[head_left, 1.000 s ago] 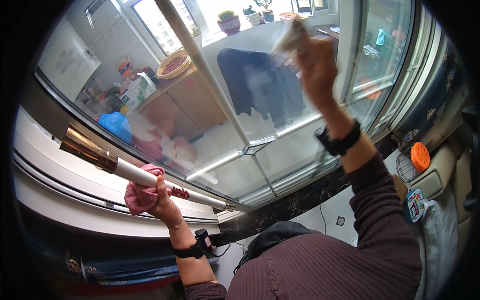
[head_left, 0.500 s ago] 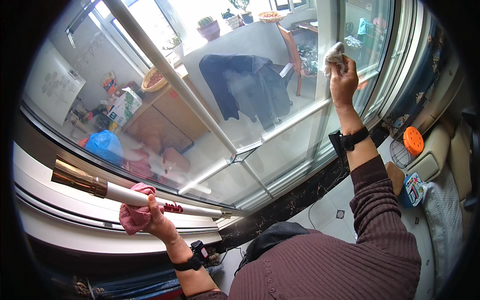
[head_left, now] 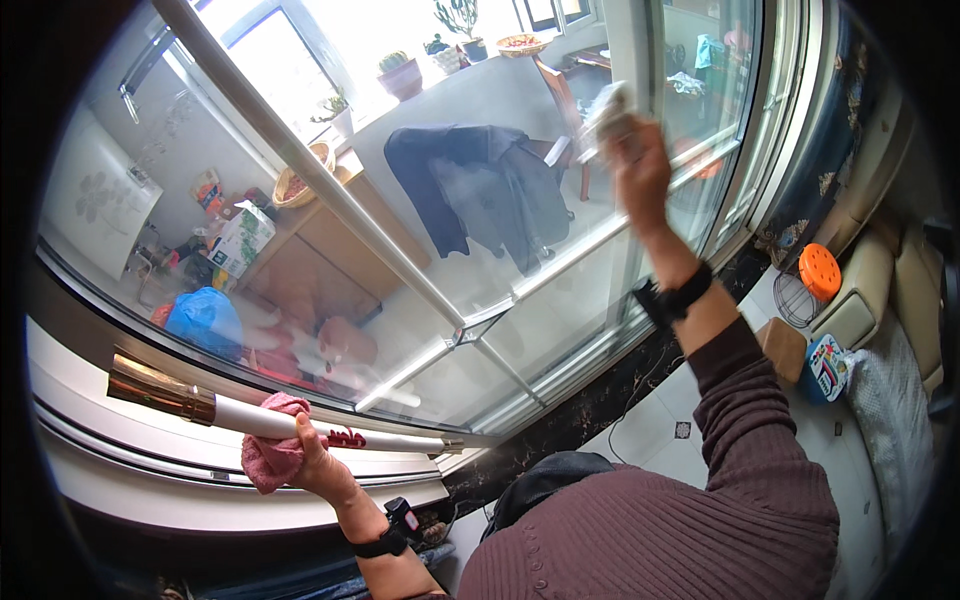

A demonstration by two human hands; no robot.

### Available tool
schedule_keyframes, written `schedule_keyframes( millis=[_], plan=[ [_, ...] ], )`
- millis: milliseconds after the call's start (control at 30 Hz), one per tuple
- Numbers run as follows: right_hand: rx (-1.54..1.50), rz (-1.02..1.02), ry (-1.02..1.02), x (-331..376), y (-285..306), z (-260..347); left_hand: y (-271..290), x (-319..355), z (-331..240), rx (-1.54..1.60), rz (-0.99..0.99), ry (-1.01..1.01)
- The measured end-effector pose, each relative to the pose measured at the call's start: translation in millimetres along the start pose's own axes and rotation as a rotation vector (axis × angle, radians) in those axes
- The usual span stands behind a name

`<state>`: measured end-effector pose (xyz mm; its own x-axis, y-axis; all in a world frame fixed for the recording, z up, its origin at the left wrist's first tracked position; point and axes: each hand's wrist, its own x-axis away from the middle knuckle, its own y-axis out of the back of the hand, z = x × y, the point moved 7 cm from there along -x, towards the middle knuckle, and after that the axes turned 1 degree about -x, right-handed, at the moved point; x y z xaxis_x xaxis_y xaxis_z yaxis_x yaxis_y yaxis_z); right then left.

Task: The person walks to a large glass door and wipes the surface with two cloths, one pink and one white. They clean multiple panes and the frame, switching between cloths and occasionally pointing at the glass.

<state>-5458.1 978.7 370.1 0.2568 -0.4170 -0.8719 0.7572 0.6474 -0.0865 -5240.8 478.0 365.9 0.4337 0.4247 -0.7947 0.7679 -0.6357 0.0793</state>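
My left hand (head_left: 322,468) is closed on a crumpled pink cloth (head_left: 270,464), which wraps part of a white tube (head_left: 390,441) with a shiny gold-coloured end (head_left: 160,388). The thumb lies over the tube. Raised at the upper right, my right hand (head_left: 640,170) pinches a pale, whitish cloth (head_left: 606,112), both smeared by motion. That cloth is at or close to the large glass pane (head_left: 400,110) of a white-framed sliding door; whether it touches cannot be told. Black bands sit on both wrists.
Behind the glass are a dark garment over a chair (head_left: 470,190), potted plants (head_left: 400,76), a blue bag (head_left: 204,320) and a box (head_left: 242,238). To my right stand an orange-topped stool (head_left: 820,272), a blue tub (head_left: 824,368) and a beige sofa (head_left: 868,300). A cable (head_left: 640,385) lies on the tiled floor.
My right hand has swept left with the pale cloth, across the door frame toward the neighbouring pane. My left hand keeps its hold on the pink cloth and tube. The view has shifted slightly.
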Motion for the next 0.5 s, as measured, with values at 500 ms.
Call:
schedule_keyframes(
  millis=[500],
  plan=[
    [-0.086, 0.195, 0.817, 17.5, -66.6, 189.9, -8.3, -10.9, -17.2, 0.194, -0.034, -0.067]
  ],
)
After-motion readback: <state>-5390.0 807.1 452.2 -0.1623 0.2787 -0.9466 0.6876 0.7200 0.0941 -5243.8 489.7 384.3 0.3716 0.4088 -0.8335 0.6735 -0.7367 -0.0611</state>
